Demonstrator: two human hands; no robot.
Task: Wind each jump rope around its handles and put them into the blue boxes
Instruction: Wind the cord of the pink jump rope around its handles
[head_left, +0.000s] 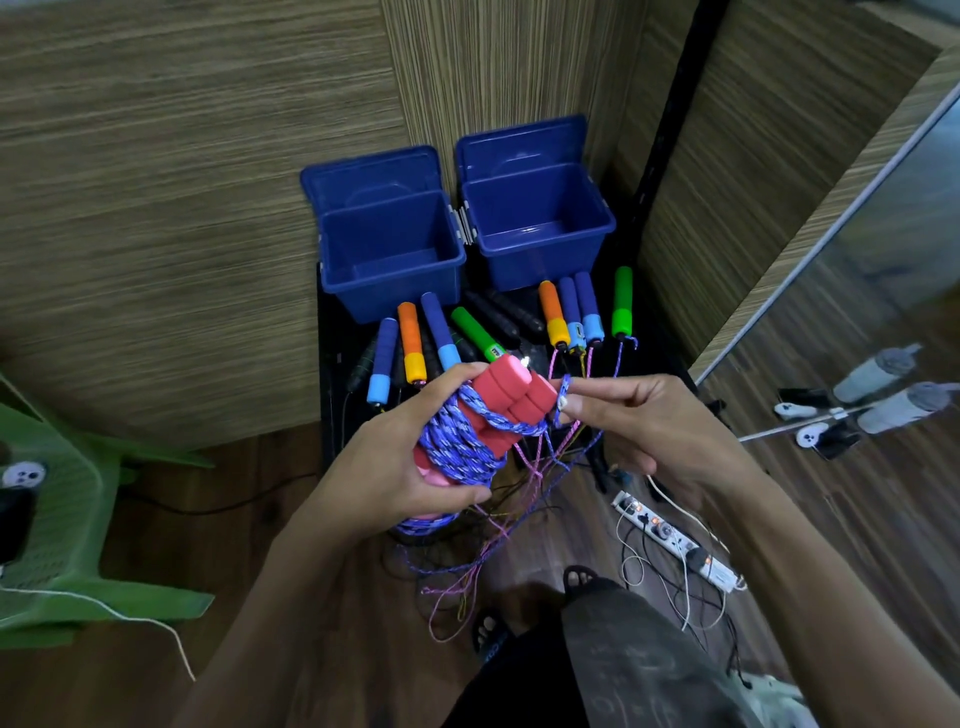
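From the head camera, the left hand (405, 467) grips a pair of red foam handles (511, 395) held side by side, with a blue-and-white braided rope (462, 449) coiled round them in many turns. The bundle sits in the air in front of the person, above the black desk (332, 415) and nearer than the boxes. The right hand (639, 421) pinches the last stretch of that rope between thumb and forefinger, just beside the handle tops — its grip is narrow, closed on the cord, the other fingers loosely curled.

Two blue boxes (395, 260) (540, 228) stand open at the back of the desk, lids tipped up against the wall; no rope shows inside either. In front of them lie the unwound ropes: handles in blue, orange, green and black, with thin cords trailing off the edge to the floor in a tangle.

The foam should be light and a little squashy, giving a sure hold without much squeeze. The braided cord is limp and likely to spring loose once let go, so the free end probably wants tucking under a turn. Best to carry the bundle with the fingers wrapped across the coils — not by the bare handle ends.

A green plastic chair (67, 519) stands to the left, and a white power strip (675, 545) lies on the floor to the right.
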